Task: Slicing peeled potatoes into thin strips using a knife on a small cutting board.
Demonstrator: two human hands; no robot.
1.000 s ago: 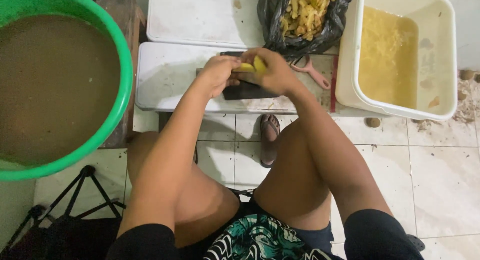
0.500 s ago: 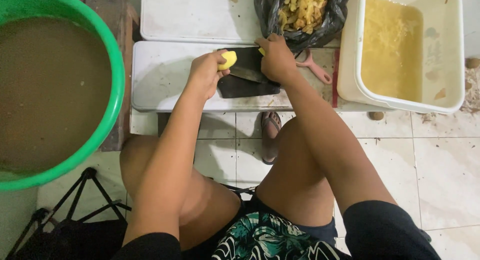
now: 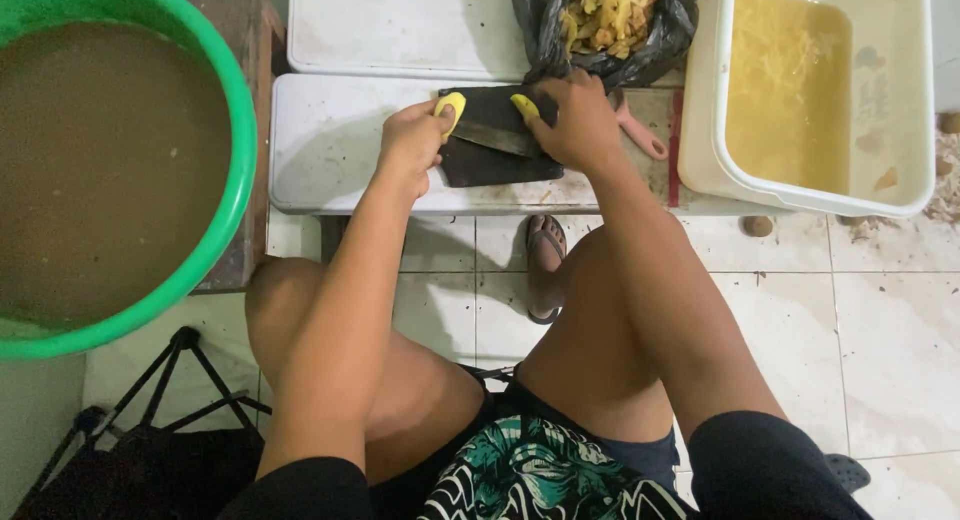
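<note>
Head view, left hand [image 3: 408,140] gripping potato half [image 3: 449,108]

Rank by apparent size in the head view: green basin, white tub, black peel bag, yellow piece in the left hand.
1. green basin, though it sits nearer the camera, which may inflate it
2. white tub
3. black peel bag
4. yellow piece in the left hand

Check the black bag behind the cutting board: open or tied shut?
Open. The black bag's mouth gapes upward, showing yellow peelings heaped inside.

Both hands [image 3: 500,130] forward, fingers curled, slightly apart.
</note>
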